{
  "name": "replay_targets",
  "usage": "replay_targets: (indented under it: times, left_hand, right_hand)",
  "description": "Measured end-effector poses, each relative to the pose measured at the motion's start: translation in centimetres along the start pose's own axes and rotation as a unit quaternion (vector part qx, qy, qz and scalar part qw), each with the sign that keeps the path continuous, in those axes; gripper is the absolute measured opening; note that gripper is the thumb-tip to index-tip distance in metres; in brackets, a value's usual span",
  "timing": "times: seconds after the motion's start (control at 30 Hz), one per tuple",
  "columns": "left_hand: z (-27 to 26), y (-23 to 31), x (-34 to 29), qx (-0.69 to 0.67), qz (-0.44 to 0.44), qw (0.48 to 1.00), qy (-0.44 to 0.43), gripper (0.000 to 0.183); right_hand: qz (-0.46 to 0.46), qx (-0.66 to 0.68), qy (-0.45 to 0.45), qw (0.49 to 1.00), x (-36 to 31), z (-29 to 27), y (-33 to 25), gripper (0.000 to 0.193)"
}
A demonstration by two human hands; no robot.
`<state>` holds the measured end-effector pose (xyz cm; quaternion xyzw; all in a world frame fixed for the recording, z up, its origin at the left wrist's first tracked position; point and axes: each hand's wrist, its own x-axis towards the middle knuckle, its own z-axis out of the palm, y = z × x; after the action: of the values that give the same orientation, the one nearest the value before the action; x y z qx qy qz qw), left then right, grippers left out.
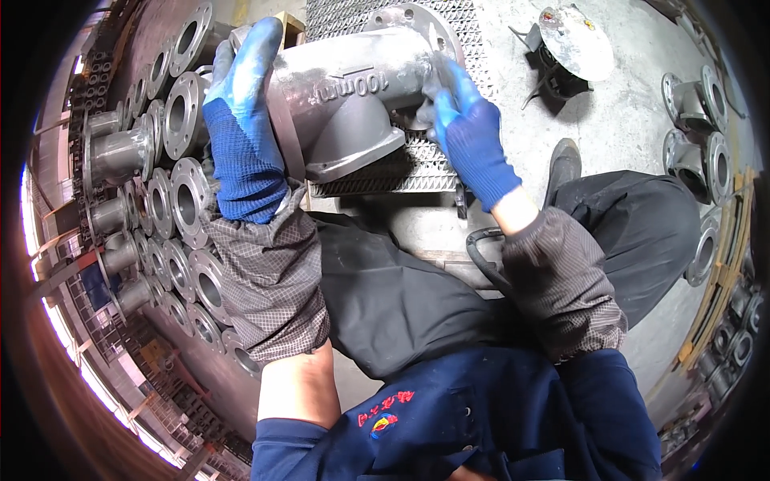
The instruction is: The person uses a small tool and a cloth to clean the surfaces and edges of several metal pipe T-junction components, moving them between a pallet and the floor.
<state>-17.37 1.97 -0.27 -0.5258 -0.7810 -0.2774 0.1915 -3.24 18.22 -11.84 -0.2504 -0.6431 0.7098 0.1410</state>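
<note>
Grey pipe fitting [345, 66] | left hand [247, 76] — upright, gripping flange [284, 120] | right hand [460, 108] — slanted, grip unclear

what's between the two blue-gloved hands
In the head view, a grey metal pipe fitting lies between the left hand and right hand.

A grey, flanged pipe fitting [345, 76] with a side branch lies crosswise over a grating [433, 170].

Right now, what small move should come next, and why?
Perhaps slide the right hand slightly along the grey pipe fitting: it seems to hold a blurred grey piece near whitish patches at that end, while the left hand braces the opposite flange.
</note>
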Motion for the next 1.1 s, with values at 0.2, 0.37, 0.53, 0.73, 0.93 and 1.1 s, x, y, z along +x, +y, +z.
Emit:
replay_targets:
  times: [0.2, 0.37, 0.53, 0.73, 0.93, 1.1]
  left_hand:
    - [-1.1, 2.5, 0.0, 0.095, 0.021, 0.995, -0.024, 0.04]
    - [-1.4, 4.2, -2.6, 0.126, -0.011, 0.992, -0.024, 0.038]
    - [-1.1, 8.0, -4.0, -0.136, -0.374, 0.915, 0.063, 0.068]
    - [-1.4, 9.7, -4.7, -0.212, -0.369, 0.903, 0.061, 0.072]
    - [-0.8, 10.3, -5.3, -0.172, -0.33, 0.927, 0.049, 0.077]
    - [-0.5, 10.8, -4.6, -0.208, -0.365, 0.905, 0.066, 0.077]
  right_hand:
    - [-0.013, -0.114, 0.019, 0.993, -5.2, -3.5, -2.0, 0.044]
    - [0.043, -0.07, -0.02, 0.996, -6.6, -4.9, -3.6, 0.043]
    - [0.008, -0.009, 0.013, 1.0, -8.2, -5.0, -2.4, 0.04]
    - [0.123, 0.11, -0.009, 0.986, -9.0, -4.5, -2.1, 0.042]
    - [0.124, 0.192, 0.019, 0.973, -8.3, -3.7, -0.8, 0.044]
    - [0.129, 0.176, 0.039, 0.975, -7.9, -3.0, -0.6, 0.044]
